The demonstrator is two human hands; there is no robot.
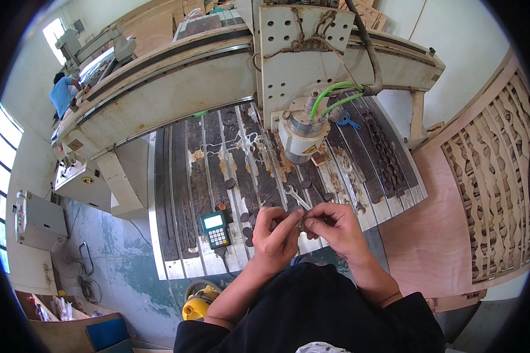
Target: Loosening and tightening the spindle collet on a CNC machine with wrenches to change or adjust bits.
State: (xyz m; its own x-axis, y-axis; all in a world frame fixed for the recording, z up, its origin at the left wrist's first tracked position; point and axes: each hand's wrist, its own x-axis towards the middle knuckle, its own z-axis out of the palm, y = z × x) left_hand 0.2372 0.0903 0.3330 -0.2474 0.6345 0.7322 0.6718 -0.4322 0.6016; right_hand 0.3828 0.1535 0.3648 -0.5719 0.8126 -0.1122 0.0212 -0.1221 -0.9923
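I am pinching a small dark piece (pixel 302 223) between the fingertips of my left hand (pixel 273 240) and my right hand (pixel 339 230), and both thumbs are pressing in close together. The piece is sitting above the near edge of the bed (pixel 175 270), in front of my chest, and my fingers are covering so much of it that I cannot tell its full shape. Judging by its size, I am dealing with something light, probably stiff, so fingertips are doing better here than a whole fist; I am guessing that its edges are offering the surest hold. Whether it is slippery or brittle, its look is not telling me. Just beyond my fingers a wrench (pixel 297 196) is lying on the bed, and dark discs (pixel 230 183) are resting around, several of them near my left hand. Farther left the keypad (pixel 215 228) is lying with its screen glowing, while the spindle (pixel 303 136) is hanging beyond the wrench.
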